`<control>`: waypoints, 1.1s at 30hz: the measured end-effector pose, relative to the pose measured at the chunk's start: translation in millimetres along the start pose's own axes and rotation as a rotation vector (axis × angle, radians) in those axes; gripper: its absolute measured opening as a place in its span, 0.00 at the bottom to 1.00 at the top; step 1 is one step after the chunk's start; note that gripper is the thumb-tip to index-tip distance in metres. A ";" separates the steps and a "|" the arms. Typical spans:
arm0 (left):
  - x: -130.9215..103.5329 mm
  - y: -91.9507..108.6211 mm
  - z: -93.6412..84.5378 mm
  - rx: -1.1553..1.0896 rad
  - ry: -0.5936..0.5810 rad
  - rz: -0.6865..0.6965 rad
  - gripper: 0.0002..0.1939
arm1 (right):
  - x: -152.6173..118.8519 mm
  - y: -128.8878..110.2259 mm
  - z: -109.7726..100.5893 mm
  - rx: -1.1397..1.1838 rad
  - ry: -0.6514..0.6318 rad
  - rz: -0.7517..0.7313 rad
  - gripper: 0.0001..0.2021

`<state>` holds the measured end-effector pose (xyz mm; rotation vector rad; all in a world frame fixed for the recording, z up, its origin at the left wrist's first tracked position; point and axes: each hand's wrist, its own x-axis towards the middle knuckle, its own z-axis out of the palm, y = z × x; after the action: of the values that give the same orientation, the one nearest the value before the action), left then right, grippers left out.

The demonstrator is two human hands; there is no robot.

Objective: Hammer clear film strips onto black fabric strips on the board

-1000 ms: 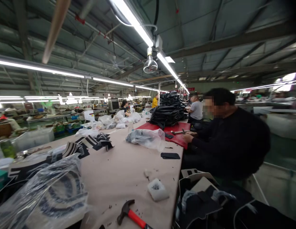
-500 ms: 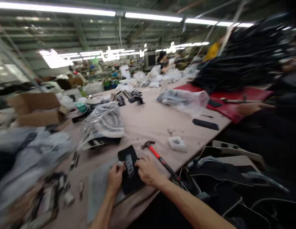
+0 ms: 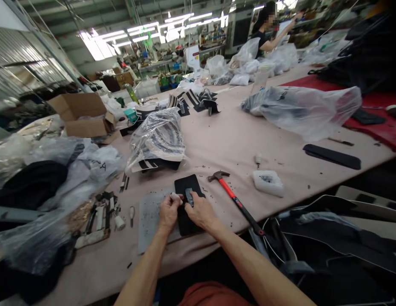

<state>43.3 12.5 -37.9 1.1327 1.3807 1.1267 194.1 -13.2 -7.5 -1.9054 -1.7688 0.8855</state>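
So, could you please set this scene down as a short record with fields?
Left hand: over the left edge of the black panel, whitish bit at fingertips, unclear what
Right hand: on the panel, fingers at a shiny patch
Right of panel: claw hammer
Right of hammer: white container holding dark bits
Left of panel: grey sheet
Background: person in dark top

So my view's swung left and down from a second ago: the coworker on the right is out of frame, the cardboard box [image 3: 86, 128] popped in, and so did my left hand [image 3: 169, 211] and right hand [image 3: 200, 209]. The right's since slid off the black panel's [image 3: 186, 224] edge onto its grey patch [image 3: 189, 195].
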 end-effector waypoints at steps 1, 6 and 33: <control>0.8 3.0 -1.5 -0.038 0.023 -0.012 0.27 | -0.8 0.0 -0.1 -0.022 -0.010 0.011 0.25; 18.0 20.2 -1.0 -0.165 0.068 0.005 0.25 | -13.4 2.8 5.0 -0.037 -0.052 0.028 0.22; 58.6 -20.1 18.7 0.089 -0.041 0.141 0.10 | -9.7 1.3 10.6 -0.074 -0.149 0.080 0.24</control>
<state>55.9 69.0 -66.7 1.3274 1.3475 1.1436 187.8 -24.2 -14.2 -2.0160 -1.8446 1.0280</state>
